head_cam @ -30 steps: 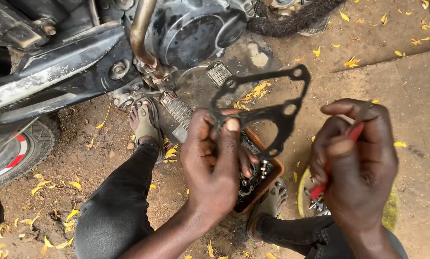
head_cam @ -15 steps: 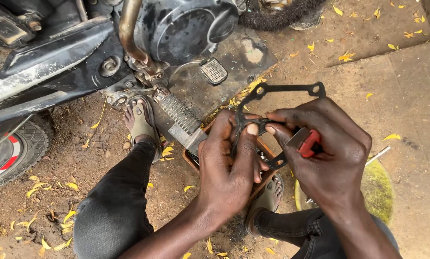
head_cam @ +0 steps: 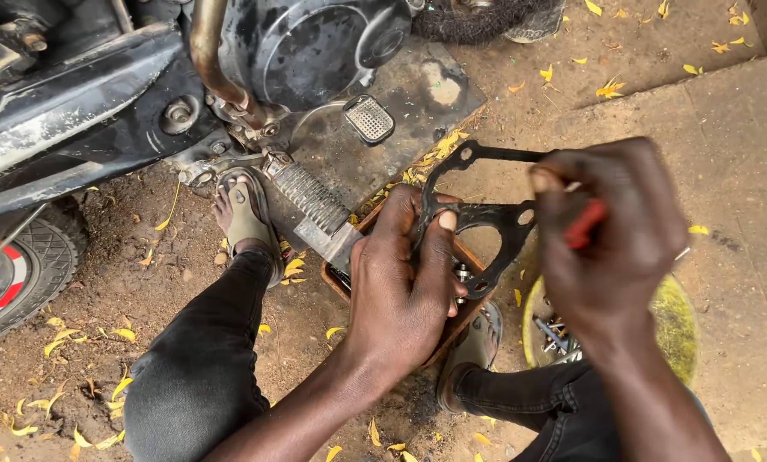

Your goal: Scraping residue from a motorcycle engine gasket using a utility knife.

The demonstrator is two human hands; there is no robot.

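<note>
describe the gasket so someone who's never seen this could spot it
Start at the motorcycle engine, then drop to the two hands just below its footpeg. The left hand pinches the gasket over a brown tray. It is the only flat, thin black frame with big cut-outs and small bolt holes.

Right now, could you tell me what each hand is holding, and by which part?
The left hand pinches the black gasket by its left edge; the right hand grips a red-handled tool by the handle.

Black gasket [head_cam: 486, 218], red tool handle [head_cam: 585, 224], yellow-green bowl [head_cam: 676, 318], black trousers [head_cam: 199, 376].
</note>
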